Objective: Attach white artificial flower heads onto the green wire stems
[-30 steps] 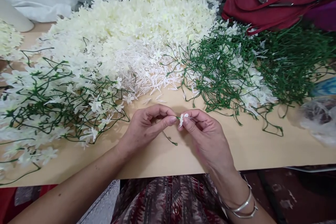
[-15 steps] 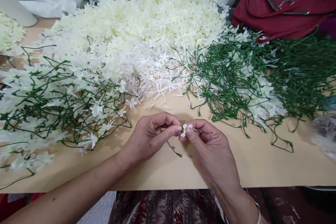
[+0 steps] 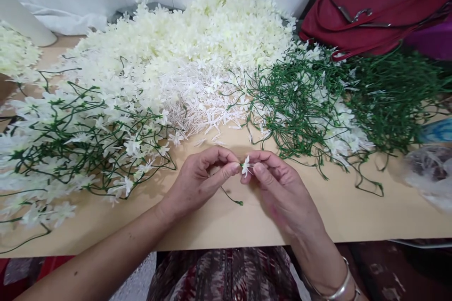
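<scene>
My left hand (image 3: 206,176) is closed in a pinch on a green artificial flower stem (image 3: 231,197), whose far end hangs below the fingers. A small white artificial flower (image 3: 246,167) sits at the stem's tip, between my two hands. Thin white stamens stick out from the flower toward my right hand (image 3: 284,188), which pinches them between thumb and forefinger. Both hands are above the table's front part. Part of the stem is hidden behind my left fingers.
Cream petals (image 3: 197,33) are heaped at the back, with loose white stamens (image 3: 201,103) before them. Joined flowers (image 3: 81,136) lie left. Green stems (image 3: 296,103) are piled right, near a red bag (image 3: 360,14) and a plastic bag (image 3: 432,169).
The flower has turned from facing me to side-on, and its stamens now show between it and my right fingers. The right fingertips have drawn slightly off the petals. The view has shifted a little.
</scene>
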`<state>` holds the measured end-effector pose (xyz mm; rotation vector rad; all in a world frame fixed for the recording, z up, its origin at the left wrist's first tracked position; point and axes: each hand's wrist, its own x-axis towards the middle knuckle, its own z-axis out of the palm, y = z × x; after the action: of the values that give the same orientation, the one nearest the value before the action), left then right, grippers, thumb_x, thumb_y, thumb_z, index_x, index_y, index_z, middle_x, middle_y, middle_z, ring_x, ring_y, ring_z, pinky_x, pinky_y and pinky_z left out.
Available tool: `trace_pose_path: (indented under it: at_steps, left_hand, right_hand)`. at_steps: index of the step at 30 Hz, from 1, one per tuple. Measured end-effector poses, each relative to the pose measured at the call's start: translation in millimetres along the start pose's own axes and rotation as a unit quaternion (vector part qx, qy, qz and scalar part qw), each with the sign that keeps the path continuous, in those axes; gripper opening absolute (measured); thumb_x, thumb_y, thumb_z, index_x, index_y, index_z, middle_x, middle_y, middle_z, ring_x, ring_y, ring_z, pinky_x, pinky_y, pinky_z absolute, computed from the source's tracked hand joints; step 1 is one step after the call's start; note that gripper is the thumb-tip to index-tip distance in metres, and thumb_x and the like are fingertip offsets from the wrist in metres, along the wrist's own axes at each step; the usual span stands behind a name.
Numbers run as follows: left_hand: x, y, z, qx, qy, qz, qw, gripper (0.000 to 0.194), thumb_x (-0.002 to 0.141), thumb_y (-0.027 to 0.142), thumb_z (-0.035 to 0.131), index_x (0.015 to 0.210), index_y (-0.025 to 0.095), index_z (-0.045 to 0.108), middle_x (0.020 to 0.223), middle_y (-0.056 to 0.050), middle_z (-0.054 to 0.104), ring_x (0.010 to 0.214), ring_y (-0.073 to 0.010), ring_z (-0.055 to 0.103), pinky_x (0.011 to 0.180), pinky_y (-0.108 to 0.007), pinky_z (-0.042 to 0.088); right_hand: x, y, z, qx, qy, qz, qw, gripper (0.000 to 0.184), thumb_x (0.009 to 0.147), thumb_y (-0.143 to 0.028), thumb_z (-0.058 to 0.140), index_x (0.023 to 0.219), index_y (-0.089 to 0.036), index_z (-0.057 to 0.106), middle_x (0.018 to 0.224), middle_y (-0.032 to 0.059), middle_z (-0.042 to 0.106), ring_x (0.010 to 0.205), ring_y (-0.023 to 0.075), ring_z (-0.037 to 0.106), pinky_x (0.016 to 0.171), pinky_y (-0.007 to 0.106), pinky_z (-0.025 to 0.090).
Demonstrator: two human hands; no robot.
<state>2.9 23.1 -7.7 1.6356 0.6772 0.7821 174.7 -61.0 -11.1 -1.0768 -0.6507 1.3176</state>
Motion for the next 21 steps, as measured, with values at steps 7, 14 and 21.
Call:
trace_pose_path:
  at_steps: [7, 14, 21]
  left_hand:
    - [0.6, -0.3, 1.2, 0.008, -0.018, -0.006, 1.0, 0.008, 0.098, 0.025, 0.069, 0.094, 0.018, 0.071, 0.083, 0.0, 0.074, 0.076, -0.0107, 0.066, 0.071, -0.021, 0.051]
    - [1.1, 1.2, 0.5, 0.03, -0.031, -0.009, 0.999, 0.012, 0.099, 0.025, 0.067, 0.09, 0.018, 0.07, 0.078, 0.0, 0.073, 0.07, -0.0106, 0.064, 0.068, -0.022, 0.049]
    - [1.8, 2.7, -1.5, 0.04, -0.041, -0.003, 0.998, 0.014, 0.1, 0.026, 0.066, 0.09, 0.018, 0.07, 0.078, 0.001, 0.073, 0.071, -0.0107, 0.065, 0.07, -0.022, 0.049]
  right_hand:
    - [0.8, 4.7, -0.9, -0.042, 0.03, 0.005, 0.999, 0.019, 0.083, -0.037, 0.089, 0.088, -0.023, 0.077, 0.067, -0.003, 0.073, 0.062, 0.0092, 0.065, 0.066, 0.021, 0.049]
    - [-1.8, 7.0, -2.5, -0.06, 0.028, -0.018, 0.998, 0.013, 0.087, -0.033, 0.085, 0.088, -0.024, 0.077, 0.075, -0.0029, 0.076, 0.063, 0.0076, 0.067, 0.065, 0.019, 0.051]
    - [-1.9, 6.7, -0.8, -0.074, 0.023, -0.025, 0.997, 0.013, 0.088, -0.032, 0.084, 0.086, -0.024, 0.075, 0.076, -0.0029, 0.076, 0.064, 0.0084, 0.068, 0.066, 0.02, 0.053]
